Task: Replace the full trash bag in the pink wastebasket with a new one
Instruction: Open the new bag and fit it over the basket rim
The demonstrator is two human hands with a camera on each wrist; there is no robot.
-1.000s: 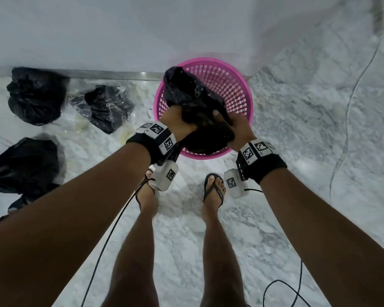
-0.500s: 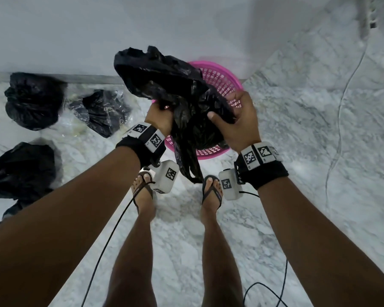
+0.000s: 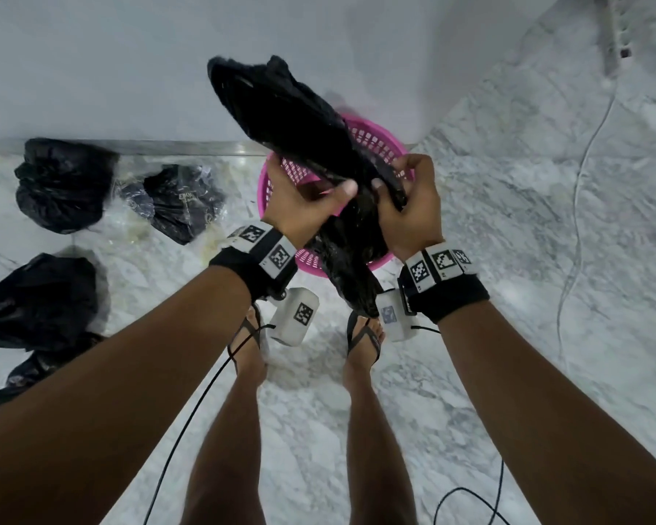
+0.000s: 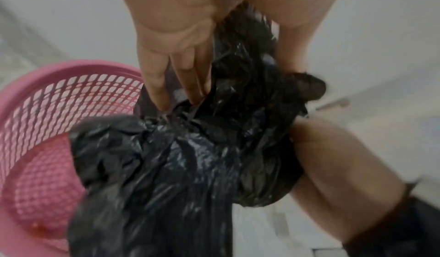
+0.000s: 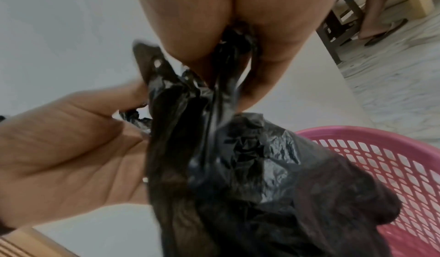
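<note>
**Both hands on the fresh black bag above the pink wastebasket**

Left hand (image 3: 300,200) pinches the crumpled black trash bag (image 3: 303,134) between thumb and fingers; right hand (image 3: 409,210) curls tight on its other edge. The bag hangs over the pink wastebasket (image 3: 372,140), whose mesh bottom shows bare. Three filled black bags (image 3: 59,183) lie left of the wastebasket.

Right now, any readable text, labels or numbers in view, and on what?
No text reads clearly.
Printed bag on the floor: light lettering, too blurred to read.
Wrist bands: square black-and-white marker codes, no words.
Black bag in hands, pink basket: no print seen.
</note>
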